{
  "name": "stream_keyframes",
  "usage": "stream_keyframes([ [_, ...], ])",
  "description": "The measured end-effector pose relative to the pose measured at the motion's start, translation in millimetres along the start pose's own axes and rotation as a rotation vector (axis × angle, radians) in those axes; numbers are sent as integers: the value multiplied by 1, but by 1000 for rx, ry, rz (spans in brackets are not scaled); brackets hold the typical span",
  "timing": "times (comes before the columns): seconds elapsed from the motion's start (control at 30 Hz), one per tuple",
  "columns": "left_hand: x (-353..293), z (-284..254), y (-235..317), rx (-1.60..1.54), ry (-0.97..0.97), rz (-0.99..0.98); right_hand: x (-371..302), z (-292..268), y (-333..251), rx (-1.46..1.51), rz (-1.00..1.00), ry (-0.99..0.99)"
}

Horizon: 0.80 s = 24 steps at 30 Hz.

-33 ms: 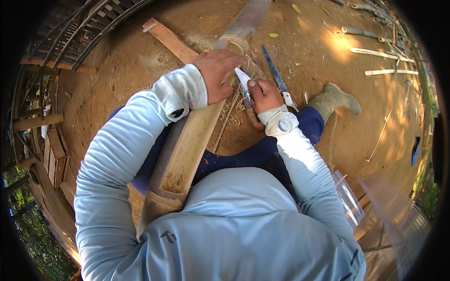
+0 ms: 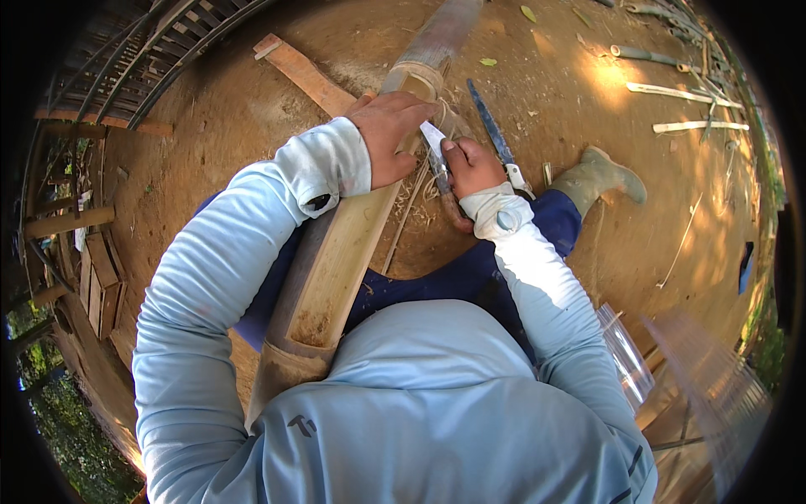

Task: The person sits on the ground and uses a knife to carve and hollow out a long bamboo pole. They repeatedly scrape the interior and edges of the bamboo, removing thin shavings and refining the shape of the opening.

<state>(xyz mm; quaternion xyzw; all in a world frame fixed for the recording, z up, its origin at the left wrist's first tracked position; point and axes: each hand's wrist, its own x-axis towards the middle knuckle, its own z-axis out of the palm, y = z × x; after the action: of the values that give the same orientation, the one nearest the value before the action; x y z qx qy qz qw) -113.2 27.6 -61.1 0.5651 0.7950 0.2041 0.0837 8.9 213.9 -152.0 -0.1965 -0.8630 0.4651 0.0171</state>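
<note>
A thick bamboo pole (image 2: 340,265) slants from my lap to the far top, with a long opening cut along its upper side. My left hand (image 2: 389,139) lies over the pole near the far end of that opening, its fingers bent around it. In my right hand (image 2: 473,166) is a knife (image 2: 434,137), its pale blade pointing up-left toward the pole's right edge. The blade tip is close to my left fingers; whether it touches the bamboo I cannot tell. Thin bamboo shavings (image 2: 411,197) hang and lie below the hands.
A long dark blade with a white handle (image 2: 491,126) lies just right of my right hand. Beyond my left hand is a flat wooden board (image 2: 302,71). Bamboo pieces (image 2: 684,94) lie at the far right, clear corrugated sheets (image 2: 705,378) at the near right. My boot (image 2: 600,181) rests on the dirt.
</note>
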Motion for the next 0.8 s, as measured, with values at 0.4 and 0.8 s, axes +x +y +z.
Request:
stream_keyframes([
  [0.4,11,-13,9,218,-341,-171,10,3,-28,-157,-82,-14],
  [0.8,16,-21,27,366,-562,-210,-10,5,-24,-184,-119,-52],
])
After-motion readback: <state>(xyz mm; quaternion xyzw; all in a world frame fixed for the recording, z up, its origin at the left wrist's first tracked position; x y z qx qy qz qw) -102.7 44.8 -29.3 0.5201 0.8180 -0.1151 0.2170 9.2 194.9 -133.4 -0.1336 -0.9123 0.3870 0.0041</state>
